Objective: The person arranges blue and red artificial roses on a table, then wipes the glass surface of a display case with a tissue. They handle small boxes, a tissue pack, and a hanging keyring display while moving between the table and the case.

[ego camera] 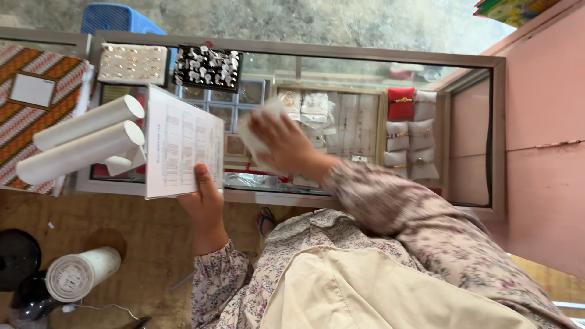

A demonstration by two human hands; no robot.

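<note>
Leftmost, two white paper rolls (85, 141) lie side by side on the glass top of a display counter (365, 56), beside a patterned orange mat (36, 73). Behind them a tray of pale earrings (133, 63) and a black tray of studs (207, 67) rest on the glass. Below, on the wooden floor, another white roll (82, 274) lies near a dark round object.

Next, the left hand (204, 204) holds a printed sheet (183, 143) by its lower edge: the thumb presses on the front and the fingers are curled shut behind it, hidden from view. The sheet stands tilted above the front edge of the counter, just beside the rolls.

Further right, the right hand (283, 143) rests flat on the glass, fingers spread loosely over a white cloth (259, 131) that it presses down. The cloth is blurred; whether the fingers pinch it cannot be told.

Rightmost, inside the case, a red cushion with a bracelet (400, 103) sits among pale cushions.
</note>
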